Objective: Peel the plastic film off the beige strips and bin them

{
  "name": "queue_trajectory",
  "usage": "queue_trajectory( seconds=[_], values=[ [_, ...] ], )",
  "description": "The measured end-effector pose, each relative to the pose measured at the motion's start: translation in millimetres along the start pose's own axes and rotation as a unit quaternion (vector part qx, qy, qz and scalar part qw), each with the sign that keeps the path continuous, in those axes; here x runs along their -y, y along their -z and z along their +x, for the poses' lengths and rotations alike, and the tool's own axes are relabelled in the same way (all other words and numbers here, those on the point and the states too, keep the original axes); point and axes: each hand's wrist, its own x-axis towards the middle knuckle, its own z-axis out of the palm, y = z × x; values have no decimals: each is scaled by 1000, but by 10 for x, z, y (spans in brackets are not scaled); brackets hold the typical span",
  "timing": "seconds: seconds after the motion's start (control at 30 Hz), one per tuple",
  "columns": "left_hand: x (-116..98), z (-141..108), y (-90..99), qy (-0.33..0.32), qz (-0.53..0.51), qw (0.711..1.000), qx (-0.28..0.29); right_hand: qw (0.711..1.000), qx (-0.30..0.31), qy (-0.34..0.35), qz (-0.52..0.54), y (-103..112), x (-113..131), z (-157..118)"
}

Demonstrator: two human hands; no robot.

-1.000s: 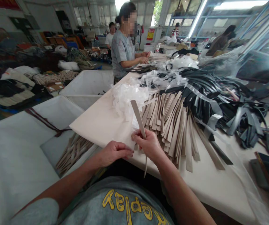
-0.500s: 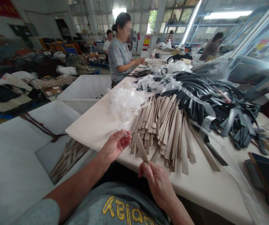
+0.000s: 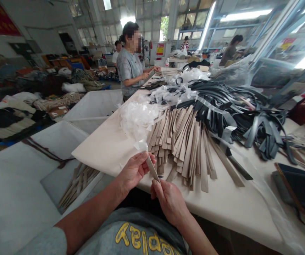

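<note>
Close to the table's near edge, my right hand pinches the lower end of a short beige strap. My left hand has its thumb and fingers closed on the strap's upper end. A small piece of clear film sticks up at that end, above my left fingertips; whether it is attached to the strap I cannot tell. Just beyond my hands lies a fanned pile of similar beige straps. A crumpled heap of clear plastic film sits to its left.
Black straps are heaped behind the beige pile. A phone lies at the right on the table. White bins stand to my left, one with beige straps inside. A co-worker stands across the table's left side.
My left hand has come to the strap and closed on its upper end, where before it was apart. The film now shows above the strap. The camera view has shifted slightly.
</note>
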Motion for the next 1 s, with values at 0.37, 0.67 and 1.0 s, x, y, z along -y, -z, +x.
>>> queue_trajectory(
  seconds=[0.37, 0.67, 1.0],
  values=[
    [-88, -53, 77, -61, 110, 992, 23, 987, 31, 30, 152, -55, -17, 41],
    [-63, -35, 43, -142, 126, 982, 1, 980, 32, 58, 187, -83, 76, 155],
    [-119, 15, 41, -168, 119, 978, -13, 982, 25, 53, 181, -149, 14, 173]
  ],
)
